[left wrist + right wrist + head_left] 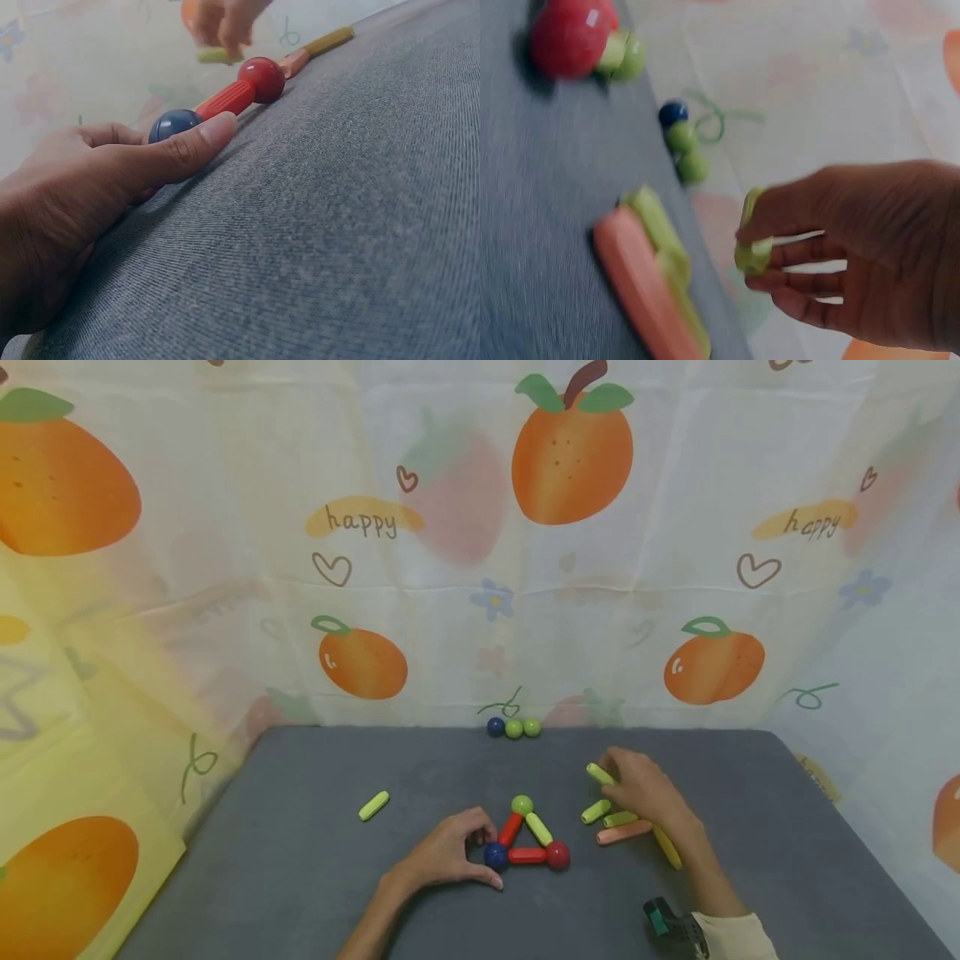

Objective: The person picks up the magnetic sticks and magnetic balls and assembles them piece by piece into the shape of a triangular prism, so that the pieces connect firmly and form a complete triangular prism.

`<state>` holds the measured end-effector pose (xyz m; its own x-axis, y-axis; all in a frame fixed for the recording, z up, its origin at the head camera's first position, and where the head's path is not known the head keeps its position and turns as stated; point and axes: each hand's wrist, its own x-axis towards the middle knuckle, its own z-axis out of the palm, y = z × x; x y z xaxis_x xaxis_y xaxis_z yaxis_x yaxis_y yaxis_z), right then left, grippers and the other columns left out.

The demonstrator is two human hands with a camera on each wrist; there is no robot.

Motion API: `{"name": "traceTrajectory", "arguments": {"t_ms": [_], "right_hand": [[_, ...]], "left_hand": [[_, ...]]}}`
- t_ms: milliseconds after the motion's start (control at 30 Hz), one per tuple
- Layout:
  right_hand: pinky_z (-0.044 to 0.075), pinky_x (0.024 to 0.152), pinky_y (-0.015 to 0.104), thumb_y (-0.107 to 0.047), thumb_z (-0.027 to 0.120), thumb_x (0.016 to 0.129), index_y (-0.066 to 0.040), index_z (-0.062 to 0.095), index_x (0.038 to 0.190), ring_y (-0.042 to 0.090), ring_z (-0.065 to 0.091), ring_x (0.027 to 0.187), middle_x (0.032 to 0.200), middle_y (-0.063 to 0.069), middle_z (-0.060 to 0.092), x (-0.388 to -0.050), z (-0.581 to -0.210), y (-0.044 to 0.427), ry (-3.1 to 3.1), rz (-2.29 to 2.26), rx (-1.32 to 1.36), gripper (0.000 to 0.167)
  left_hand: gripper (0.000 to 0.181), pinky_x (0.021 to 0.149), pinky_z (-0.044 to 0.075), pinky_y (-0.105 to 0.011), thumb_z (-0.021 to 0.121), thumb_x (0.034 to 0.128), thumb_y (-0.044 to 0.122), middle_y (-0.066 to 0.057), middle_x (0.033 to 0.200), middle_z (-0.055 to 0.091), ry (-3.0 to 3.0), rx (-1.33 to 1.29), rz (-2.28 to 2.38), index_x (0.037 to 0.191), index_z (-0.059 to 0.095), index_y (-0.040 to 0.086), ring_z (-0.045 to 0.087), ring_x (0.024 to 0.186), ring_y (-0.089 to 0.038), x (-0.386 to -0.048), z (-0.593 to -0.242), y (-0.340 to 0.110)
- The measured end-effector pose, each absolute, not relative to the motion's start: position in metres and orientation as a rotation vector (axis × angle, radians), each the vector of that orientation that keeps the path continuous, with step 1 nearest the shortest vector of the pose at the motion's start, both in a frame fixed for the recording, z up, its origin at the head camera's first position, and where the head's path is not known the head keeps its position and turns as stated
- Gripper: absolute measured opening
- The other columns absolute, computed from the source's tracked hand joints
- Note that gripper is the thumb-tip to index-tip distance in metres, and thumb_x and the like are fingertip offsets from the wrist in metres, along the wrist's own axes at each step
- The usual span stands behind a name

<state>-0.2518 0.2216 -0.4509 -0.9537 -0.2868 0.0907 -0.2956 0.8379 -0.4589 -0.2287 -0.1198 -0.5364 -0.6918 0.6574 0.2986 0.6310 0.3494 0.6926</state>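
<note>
The right hand pinched a yellow-green rod between thumb and fingers, raised above the table. The rod's long axis ran aslant, its exposed end pointing leftward and away from the person. Below it lay two shorter-looking green rods, a salmon rod set nearly crosswise, and a yellow rod slanting toward the person.

The left hand was curved round a blue ball, thumb on the near side; the firmness of its hold could not be determined. That ball formed the near left corner of a flat triangle, whose green corner ball pointed away from the person.

The table was dark grey with a woven-looking surface. Three loose balls stood in a row at its far edge. Behind hung a pale curtain printed with oranges, hearts and "happy".
</note>
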Motion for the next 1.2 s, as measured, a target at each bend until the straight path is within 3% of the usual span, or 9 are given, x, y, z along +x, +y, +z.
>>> {"name": "traceTrajectory", "arguments": {"t_ms": [233, 500, 633, 1200], "right_hand": [[0.057, 0.075, 0.027, -0.002, 0.073, 0.089, -0.007, 0.063, 0.106, 0.014, 0.068, 0.086, 0.097, 0.006, 0.070, -0.237, -0.443, 0.177, -2.869, 1.049, 0.841, 0.021], [0.060, 0.079, 0.029, -0.011, 0.076, 0.095, -0.012, 0.064, 0.108, 0.012, 0.073, 0.090, 0.100, 0.008, 0.075, -0.223, -0.456, 0.129, -2.754, 1.390, 1.258, 0.017], [0.059, 0.081, 0.023, -0.013, 0.075, 0.096, -0.013, 0.065, 0.110, 0.008, 0.073, 0.091, 0.102, 0.009, 0.075, -0.220, -0.461, 0.120, -2.761, 1.456, 1.320, 0.017], [0.058, 0.078, 0.022, -0.011, 0.071, 0.098, -0.011, 0.064, 0.114, 0.003, 0.070, 0.087, 0.101, 0.010, 0.075, -0.219, -0.466, 0.115, -2.791, 1.436, 1.350, 0.017]], "left_hand": [[0.046, 0.080, 0.051, -0.019, 0.096, 0.0744, 0.038, 0.007, 0.099, 0.063, 2.594, 1.229, 1.242, 0.104, 0.065, 0.021, 0.054, 0.087, 0.002, -0.228, -0.537, -0.119], [0.045, 0.077, 0.049, -0.018, 0.094, 0.0757, 0.039, 0.007, 0.096, 0.060, 2.572, 1.251, 1.267, 0.104, 0.064, 0.023, 0.052, 0.083, 0.002, -0.228, -0.536, -0.117], [0.044, 0.075, 0.046, -0.017, 0.093, 0.0768, 0.039, 0.008, 0.094, 0.058, 2.563, 1.231, 1.266, 0.105, 0.062, 0.026, 0.049, 0.081, 0.002, -0.228, -0.536, -0.117], [0.044, 0.074, 0.044, -0.017, 0.093, 0.0767, 0.041, 0.007, 0.093, 0.057, 2.576, 1.245, 1.251, 0.107, 0.063, 0.028, 0.048, 0.080, 0.001, -0.229, -0.538, -0.118]]}}
